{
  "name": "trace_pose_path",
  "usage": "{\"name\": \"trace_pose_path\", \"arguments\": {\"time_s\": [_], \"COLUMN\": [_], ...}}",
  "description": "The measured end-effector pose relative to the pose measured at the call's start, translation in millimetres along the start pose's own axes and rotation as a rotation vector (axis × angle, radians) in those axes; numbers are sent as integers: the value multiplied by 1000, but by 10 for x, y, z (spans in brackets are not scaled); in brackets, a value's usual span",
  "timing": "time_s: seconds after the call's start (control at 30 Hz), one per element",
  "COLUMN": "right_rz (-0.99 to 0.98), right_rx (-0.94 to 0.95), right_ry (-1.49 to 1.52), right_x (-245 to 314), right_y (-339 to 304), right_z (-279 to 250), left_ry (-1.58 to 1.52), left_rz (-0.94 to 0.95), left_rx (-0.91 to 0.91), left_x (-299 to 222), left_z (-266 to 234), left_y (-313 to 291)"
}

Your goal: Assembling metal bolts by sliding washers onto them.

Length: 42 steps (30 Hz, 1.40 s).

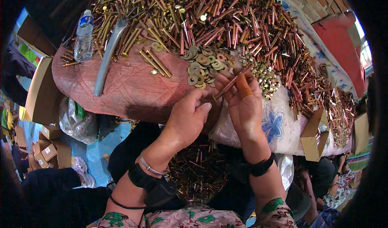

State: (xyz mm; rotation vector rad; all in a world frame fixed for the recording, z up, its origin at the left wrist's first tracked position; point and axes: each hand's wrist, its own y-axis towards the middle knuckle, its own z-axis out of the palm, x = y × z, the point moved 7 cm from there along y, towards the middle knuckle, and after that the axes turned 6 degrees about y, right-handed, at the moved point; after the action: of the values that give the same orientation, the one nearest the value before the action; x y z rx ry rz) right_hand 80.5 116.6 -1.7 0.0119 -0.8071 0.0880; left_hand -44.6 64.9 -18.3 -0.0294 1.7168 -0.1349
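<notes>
Over the cloth-covered work surface, my right hand (245,102) is closed, thumb and fingers around a copper-coloured bolt (230,85) held at a slant. My left hand (186,118) is curled at the bolt's lower end, thumb and forefinger close together; what they pinch, if anything, is too small to tell. Just beyond my hands lies a heap of flat metal washers (205,62). A pile of small shiny nuts (266,81) sits beside my right fingers. A large mound of copper and brass-coloured tubes and bolts (226,19) spreads across the far side.
A clear plastic bottle (83,40) and a grey tube (108,58) lie at left on the red mesh cloth (133,92). Cardboard boxes (50,149) stand on the blue floor. More metal pieces (198,173) are below my arms. Another person's arm (309,191) shows at lower right.
</notes>
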Motion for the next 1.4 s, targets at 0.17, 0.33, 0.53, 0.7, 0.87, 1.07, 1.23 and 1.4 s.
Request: {"name": "trace_pose_path", "arguments": {"time_s": [0.17,0.33,0.53,0.7,0.87,1.07,1.23,1.4], "right_rz": [182,233,33,-428,-576,-624,-686,-369], "right_rx": [15,113,178,-125,-115,-52,-72,-51], "right_ry": [-11,-458,-683,-1321,-1521,-1738,-1480,-863], "right_x": [-114,-236,-24,746,907,818,753,661], "right_y": [-82,-252,-365,-150,-49,-39,-121,-145], "right_z": [-27,63,21,-581,-619,-561,-709,-738], "left_ry": [-253,-512,-366,-330,-374,-377,-318,-262], "left_rz": [-75,-115,-219,-204,-201,-180,-187,-145], "left_rx": [27,56,-10,46,77,115,107,110], "left_x": [27,-2,63,86,82,80,96,49], "left_z": [56,71,81,143,243,311,330,380], "left_y": [13,-36,-34,-15,-11,17,33,31]}}
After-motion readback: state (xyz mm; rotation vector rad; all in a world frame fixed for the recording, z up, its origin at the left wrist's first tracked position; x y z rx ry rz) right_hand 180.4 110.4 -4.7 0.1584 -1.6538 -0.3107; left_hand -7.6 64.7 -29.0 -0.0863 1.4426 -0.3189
